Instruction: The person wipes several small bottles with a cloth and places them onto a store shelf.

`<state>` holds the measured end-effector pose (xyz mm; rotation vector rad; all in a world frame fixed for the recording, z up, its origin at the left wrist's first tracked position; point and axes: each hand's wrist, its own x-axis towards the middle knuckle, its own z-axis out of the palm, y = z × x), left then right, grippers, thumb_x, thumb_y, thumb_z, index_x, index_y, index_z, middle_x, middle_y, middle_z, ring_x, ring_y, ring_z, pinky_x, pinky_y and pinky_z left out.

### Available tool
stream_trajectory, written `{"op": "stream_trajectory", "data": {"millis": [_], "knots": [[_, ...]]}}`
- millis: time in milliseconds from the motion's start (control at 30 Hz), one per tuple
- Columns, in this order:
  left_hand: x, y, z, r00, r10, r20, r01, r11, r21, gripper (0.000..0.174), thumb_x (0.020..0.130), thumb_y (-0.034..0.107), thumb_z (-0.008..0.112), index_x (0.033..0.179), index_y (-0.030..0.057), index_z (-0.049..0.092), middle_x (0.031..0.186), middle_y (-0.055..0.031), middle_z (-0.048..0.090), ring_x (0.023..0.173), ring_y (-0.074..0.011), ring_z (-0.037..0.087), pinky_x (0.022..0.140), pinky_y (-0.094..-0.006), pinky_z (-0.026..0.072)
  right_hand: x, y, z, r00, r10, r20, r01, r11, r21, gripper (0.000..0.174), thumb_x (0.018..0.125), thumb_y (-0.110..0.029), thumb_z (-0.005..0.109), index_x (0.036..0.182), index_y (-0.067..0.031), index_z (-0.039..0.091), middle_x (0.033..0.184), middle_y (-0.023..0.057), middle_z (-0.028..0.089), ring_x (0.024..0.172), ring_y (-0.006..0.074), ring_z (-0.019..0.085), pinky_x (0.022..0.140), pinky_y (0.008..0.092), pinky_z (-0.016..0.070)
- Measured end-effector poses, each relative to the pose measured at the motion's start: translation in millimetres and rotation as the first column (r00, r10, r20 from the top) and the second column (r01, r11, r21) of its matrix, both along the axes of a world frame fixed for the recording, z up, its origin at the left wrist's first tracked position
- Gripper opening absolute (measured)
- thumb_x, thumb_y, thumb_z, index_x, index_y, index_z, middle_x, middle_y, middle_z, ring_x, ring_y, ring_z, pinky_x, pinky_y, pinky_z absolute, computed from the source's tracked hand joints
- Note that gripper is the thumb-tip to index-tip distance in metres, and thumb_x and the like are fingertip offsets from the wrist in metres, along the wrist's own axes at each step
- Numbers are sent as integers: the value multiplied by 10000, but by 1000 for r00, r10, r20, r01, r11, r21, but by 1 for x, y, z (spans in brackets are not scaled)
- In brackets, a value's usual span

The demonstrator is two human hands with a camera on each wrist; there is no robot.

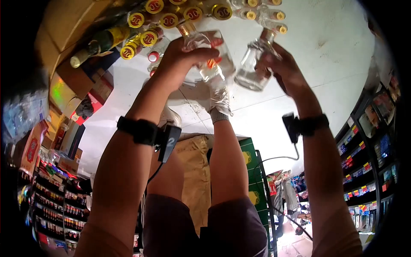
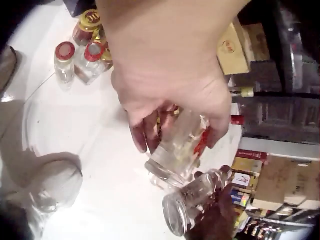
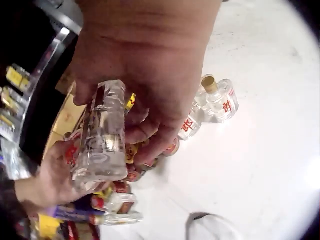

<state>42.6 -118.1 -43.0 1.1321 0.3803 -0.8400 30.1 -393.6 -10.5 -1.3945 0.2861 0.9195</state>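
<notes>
At far left, dark shelves (image 1: 53, 210) were lined with rows of small containers, and cardboard boxes (image 1: 75, 79) were stacked at the edge of the pale tiled floor (image 1: 334, 51). Beside the boxes, a dark green bottle (image 1: 102, 44) with a yellow label was seen at a slant, its contents hidden by the glass and label. Next to it, yellow-capped bottles (image 1: 149, 38) were crowded together, with red-capped bottles (image 2: 64, 65) of clear glass grouped near them.

Left of centre, above the floor, the left bottle (image 1: 218, 68), clear and marked in red-orange, was gripped in the left hand (image 1: 177, 62). It was held tilted, its gold cap up, between the thumb on one side and the curled fingers on the other. Below it, a white shoe (image 1: 220, 100) was planted on the tiles.

To the right, the right bottle (image 1: 251, 70), also of clear glass, was held aloft at a tilt by the right hand (image 1: 287, 70), with the fingers bent round its upper part. The two bases were held near each other; whether liquid was contained in either bottle could not be told. Beyond, gold-capped bottles (image 3: 220, 102) of clear glass with red lettering were stood on the floor. At far right, store racks (image 1: 364, 180) were filled with packaged goods.
</notes>
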Motion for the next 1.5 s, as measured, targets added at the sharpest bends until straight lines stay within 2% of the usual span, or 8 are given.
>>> {"op": "stream_trajectory", "data": {"millis": [200, 367, 567, 733, 800, 967, 1267, 1500], "knots": [[12, 19, 89, 925, 90, -370, -271, 837, -476, 442, 773, 62, 587, 1207, -14, 549, 1112, -146, 637, 1026, -257, 626, 927, -386, 504, 9, 42, 92, 832, -448, -326, 515, 842, 159, 549, 895, -466, 594, 1227, -37, 510, 1085, 71, 609, 1009, 178, 586, 869, 341, 497], [15, 26, 157, 930, 225, -292, -329, 864, -382, 505, 772, 161, 619, 1237, -3, 512, 1118, -188, 608, 1017, -303, 619, 884, -450, 521, 29, 73, 155, 805, -488, -336, 582, 761, 288, 559, 970, -477, 416, 1318, -41, 453, 1132, 111, 604, 1014, 262, 613, 909, 435, 494], [34, 75, 258, 967, 239, -86, -246, 800, -547, 491, 966, 421, 463, 1235, 12, 504, 1124, -180, 603, 1014, -323, 629, 846, -442, 546, 63, 118, 262, 887, -427, -174, 461, 806, 373, 643, 912, -485, 535, 1361, -45, 399, 1195, 124, 565, 1077, 278, 582, 955, 429, 460], [40, 119, 356, 919, 376, -123, -393, 833, -390, 715, 891, 652, 409, 1243, 34, 486, 1045, -167, 631, 920, -265, 662, 783, -404, 571, 91, 172, 344, 937, -348, 33, 311, 874, 373, 642, 875, -408, 625, 1354, -44, 399, 1224, 134, 558, 1096, 286, 575, 958, 418, 457], [41, 139, 396, 899, 429, -87, -436, 895, -97, 732, 886, 651, 427, 1279, 33, 448, 1054, -169, 629, 926, -254, 662, 786, -394, 572, 98, 202, 376, 939, -332, 91, 271, 876, 399, 638, 868, -383, 643, 1348, -38, 401, 1246, 135, 553, 1114, 271, 568, 964, 414, 455], [26, 206, 469, 774, 623, -109, -626, 728, -281, 508, 841, 149, 711, 1278, 49, 474, 1110, -80, 609, 1009, -182, 611, 792, -363, 553, 125, 272, 453, 894, -224, 389, 94, 941, 326, 544, 825, -204, 731, 1273, -9, 492, 1153, 76, 616, 1072, 179, 596, 947, 340, 478], [-22, 276, 523, 635, 713, -297, -759, 504, -412, 460, 882, 278, 653, 1275, 123, 471, 1158, -141, 609, 1079, -326, 601, 843, -557, 538, 178, 418, 543, 505, -86, 859, -35, 992, 120, 433, 825, -63, 720, 1209, -4, 528, 1106, 118, 634, 1004, 168, 624, 871, 283, 508], [-84, 278, 484, 551, 744, -378, -830, 440, -343, 379, 896, 199, 651, 1223, 102, 486, 1093, -110, 630, 1031, -247, 620, 838, -438, 545, 239, 483, 499, 116, 96, 989, -45, 995, -91, 378, 809, -100, 745, 1114, 26, 561, 1047, 111, 632, 937, 152, 608, 832, 270, 489]]}}
